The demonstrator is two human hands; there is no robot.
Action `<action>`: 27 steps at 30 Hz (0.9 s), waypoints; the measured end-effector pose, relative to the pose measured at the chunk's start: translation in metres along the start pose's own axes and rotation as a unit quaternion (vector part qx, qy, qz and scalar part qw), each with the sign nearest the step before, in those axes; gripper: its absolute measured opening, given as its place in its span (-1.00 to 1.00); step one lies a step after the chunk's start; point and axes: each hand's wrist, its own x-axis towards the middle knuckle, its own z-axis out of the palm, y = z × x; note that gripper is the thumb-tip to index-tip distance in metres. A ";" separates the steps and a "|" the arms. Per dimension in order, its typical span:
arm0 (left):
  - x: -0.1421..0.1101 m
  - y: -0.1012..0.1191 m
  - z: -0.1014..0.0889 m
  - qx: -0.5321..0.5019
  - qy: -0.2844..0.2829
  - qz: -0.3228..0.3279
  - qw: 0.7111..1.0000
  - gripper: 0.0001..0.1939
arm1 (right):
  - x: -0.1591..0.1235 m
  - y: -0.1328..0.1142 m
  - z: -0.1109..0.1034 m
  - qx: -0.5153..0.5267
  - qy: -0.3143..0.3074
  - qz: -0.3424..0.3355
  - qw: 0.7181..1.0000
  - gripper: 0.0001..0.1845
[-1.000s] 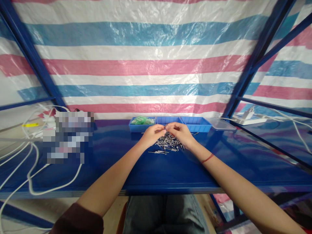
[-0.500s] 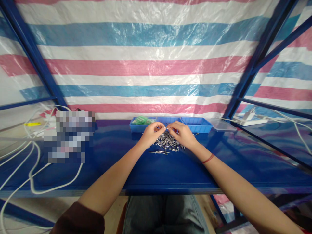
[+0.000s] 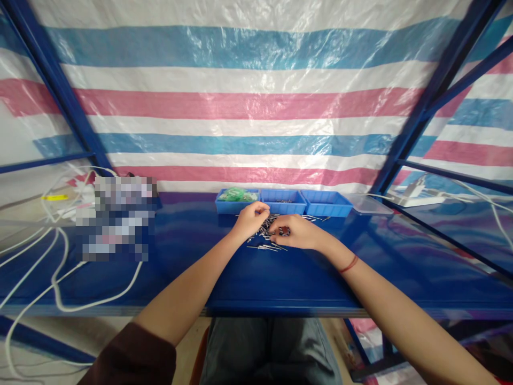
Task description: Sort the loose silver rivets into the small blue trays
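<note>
A loose pile of metal blind rivets point(image 3: 263, 231) lies on the blue table, with a few strays in front and behind. My left hand point(image 3: 251, 219) hovers at the pile's left side, thumb and fingers pinched together. Whatever sits in that pinch is too small to make out. Over the right part of the pile, my right hand point(image 3: 298, 231) reaches down with curled fingers, their tips among the rivets. The gap inside its curled fingers shows dark rivets; what the tips grip cannot be made out.
Behind the hands stand blue bins: the left bin point(image 3: 224, 207) holds green and clear plastic, the middle bin point(image 3: 294, 207) some small pieces, then the right bin point(image 3: 328, 206). A clear lid point(image 3: 371, 205) lies beside them. White cables point(image 3: 56, 278) and a power strip point(image 3: 412, 197) flank the table.
Earlier both hands met above the pile with a thin rivet between them. My right hand has since parted from the left and come down to the pile; the left stays nearly in place.
</note>
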 end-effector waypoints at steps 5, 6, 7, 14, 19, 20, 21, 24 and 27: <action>-0.001 0.004 -0.001 -0.002 -0.019 0.013 1.000 -0.84 | 0.002 0.001 0.005 -0.054 -0.020 -0.046 0.997 -0.84; -0.001 0.005 -0.001 -0.004 -0.019 0.016 1.000 -0.85 | 0.002 0.002 0.005 -0.062 -0.016 -0.046 0.997 -0.83; -0.001 0.006 -0.001 -0.006 -0.018 0.017 1.000 -0.85 | 0.002 0.002 0.005 -0.069 -0.012 -0.045 0.997 -0.82; -0.001 0.006 -0.002 -0.001 -0.020 0.021 1.000 -0.83 | 0.000 0.002 0.004 -0.061 -0.032 -0.054 0.996 -0.88; -0.002 0.006 -0.001 0.009 -0.032 0.030 0.999 -0.83 | 0.002 -0.003 0.006 -0.133 -0.045 -0.044 0.989 -0.86; -0.002 0.007 -0.001 0.010 -0.033 0.029 0.999 -0.83 | 0.002 -0.004 0.006 -0.149 -0.044 -0.038 0.987 -0.86; -0.003 0.007 -0.001 0.010 -0.033 0.029 0.999 -0.83 | 0.002 -0.005 0.006 -0.161 -0.039 -0.031 0.986 -0.85; -0.002 0.008 -0.002 -0.004 -0.032 0.027 0.999 -0.80 | 0.001 -0.006 0.004 -0.141 0.018 0.011 0.990 -0.84; 0.000 0.008 -0.002 -0.046 -0.039 0.011 0.998 -0.68 | 0.002 0.000 0.001 -0.038 0.108 0.075 0.991 -0.84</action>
